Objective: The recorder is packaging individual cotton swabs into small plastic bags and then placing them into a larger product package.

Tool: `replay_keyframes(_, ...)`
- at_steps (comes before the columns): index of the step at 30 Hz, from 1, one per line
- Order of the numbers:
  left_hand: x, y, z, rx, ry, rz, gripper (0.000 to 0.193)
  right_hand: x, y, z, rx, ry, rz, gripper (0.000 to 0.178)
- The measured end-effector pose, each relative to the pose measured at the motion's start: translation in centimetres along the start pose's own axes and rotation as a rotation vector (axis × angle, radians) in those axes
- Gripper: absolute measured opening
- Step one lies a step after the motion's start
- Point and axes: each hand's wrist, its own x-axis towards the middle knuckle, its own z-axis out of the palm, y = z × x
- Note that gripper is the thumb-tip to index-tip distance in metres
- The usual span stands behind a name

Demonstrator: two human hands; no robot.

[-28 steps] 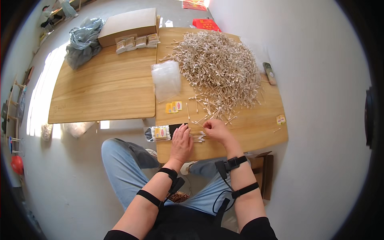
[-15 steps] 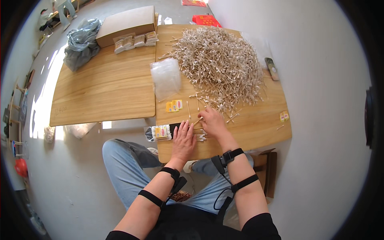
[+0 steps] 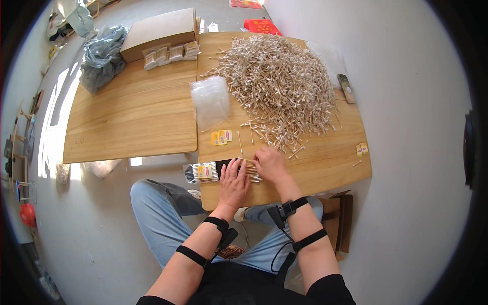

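Observation:
My left hand (image 3: pixel 234 184) lies with its fingers stretched flat over a black strip (image 3: pixel 222 166) and a row of cotton swabs (image 3: pixel 255 176). Just right of it, my right hand (image 3: pixel 271 165) pinches a cotton swab (image 3: pixel 248 160) that lies at the row's far side, near my left fingertips. The swab's far end is hidden by my left fingers. To the left of my left hand, a clear packet of cotton swabs (image 3: pixel 199 173) with a yellow and white label adjoins the black strip. Two loose cotton swabs (image 3: pixel 241 142) rest beyond my hands.
A big heap of cotton swabs (image 3: pixel 284 81) covers the table's far right. Clear bags (image 3: pixel 210 101), yellow label cards (image 3: pixel 221 137) and small cards (image 3: pixel 362 149) lie around. A cardboard box (image 3: pixel 161 33), filled packets (image 3: pixel 176 52) and a grey plastic bag (image 3: pixel 103 56) sit far left.
My right hand has come nearer and lowered its swab to the row beside my left fingers. My left hand stays in nearly the same place.

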Motion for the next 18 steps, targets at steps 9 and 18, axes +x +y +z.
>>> replay_keyframes(9, 0.4, 0.6, -0.2, 0.046, 0.027, 0.013, 0.053, 4.4, -3.0, 2.1, -0.076, 0.035, 0.157, 0.016)
replay_keyframes(18, -0.2, -0.4, -0.1, -0.116, 0.061, -0.014, 0.048, 1.1, -0.5, -0.6, 0.015, -0.22, 0.009, 0.012)
